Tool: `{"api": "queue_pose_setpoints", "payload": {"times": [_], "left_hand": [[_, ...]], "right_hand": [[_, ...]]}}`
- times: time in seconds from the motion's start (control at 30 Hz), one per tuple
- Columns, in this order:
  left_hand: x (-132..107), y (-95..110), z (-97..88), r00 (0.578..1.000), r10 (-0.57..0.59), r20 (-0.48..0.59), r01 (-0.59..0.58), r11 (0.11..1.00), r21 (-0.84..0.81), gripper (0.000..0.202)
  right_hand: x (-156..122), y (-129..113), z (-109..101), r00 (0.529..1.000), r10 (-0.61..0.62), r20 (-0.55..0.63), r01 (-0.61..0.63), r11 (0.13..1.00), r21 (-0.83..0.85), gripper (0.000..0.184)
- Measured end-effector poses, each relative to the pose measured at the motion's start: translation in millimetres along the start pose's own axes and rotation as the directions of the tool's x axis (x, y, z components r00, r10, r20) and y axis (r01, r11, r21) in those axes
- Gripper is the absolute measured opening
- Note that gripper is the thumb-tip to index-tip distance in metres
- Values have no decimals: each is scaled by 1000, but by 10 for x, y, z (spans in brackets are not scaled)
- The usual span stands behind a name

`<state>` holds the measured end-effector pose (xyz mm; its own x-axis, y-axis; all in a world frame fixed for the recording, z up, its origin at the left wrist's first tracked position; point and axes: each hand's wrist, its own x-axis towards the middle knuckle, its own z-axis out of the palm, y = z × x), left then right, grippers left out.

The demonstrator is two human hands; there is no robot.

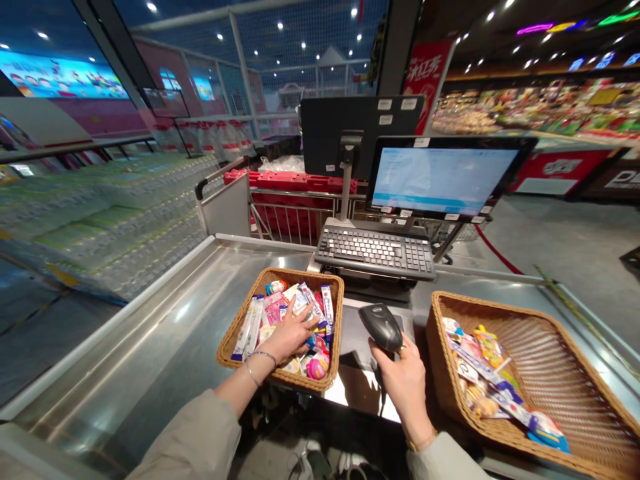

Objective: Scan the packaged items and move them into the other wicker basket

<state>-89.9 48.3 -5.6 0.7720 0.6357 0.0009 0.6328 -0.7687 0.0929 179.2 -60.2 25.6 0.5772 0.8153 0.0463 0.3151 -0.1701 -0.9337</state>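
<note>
Under left hand (287, 337), wicker basket (305, 275) of snack packets (305, 307), fingers lying on them, grip unclear. Right hand (403, 380) clenched round black barcode scanner (381, 327); second wicker basket (480, 308) just right of it.

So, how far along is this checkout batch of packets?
Done: some packets already lie in the right wicker basket, covering only part of it. In hand: the left hand rests on the pile in the left wicker basket, while the right hand grips a handheld barcode scanner. Left: the left basket looks full, so much seems to remain.
</note>
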Motion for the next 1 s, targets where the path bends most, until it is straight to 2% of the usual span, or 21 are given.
{"api": "queue_pose_setpoints", "payload": {"times": [0.2, 0.43, 0.53, 0.67, 0.8, 1.0], "left_hand": [[-130, -56, -113, 993, -14, -117, 13, 1000, -8, 15], [-248, -201, -241, 966, -185, -181, 179, 983, -50, 12], [-237, -220, -207, 947, -260, -187, 252, 965, -68, 13], [-214, -241, -72, 905, -364, -219, 351, 931, -99, 15], [-192, -242, 22, 877, -390, -282, 381, 920, -88, 14], [-132, -167, -108, 844, -379, -380, 381, 922, -72, 11]], "right_hand": [[-13, -18, 4, 1000, -4, 16, 4, 1000, 7, 48], [-30, -15, 51, 999, -9, 38, 9, 1000, 17, 44], [-34, -29, 64, 999, -11, 30, 10, 1000, 25, 45], [-31, -68, 42, 1000, 23, 14, -24, 999, 30, 48], [-30, -97, 6, 998, 50, 39, -50, 999, -10, 51], [-25, -110, -14, 999, 32, 25, -31, 999, -18, 51]]}}
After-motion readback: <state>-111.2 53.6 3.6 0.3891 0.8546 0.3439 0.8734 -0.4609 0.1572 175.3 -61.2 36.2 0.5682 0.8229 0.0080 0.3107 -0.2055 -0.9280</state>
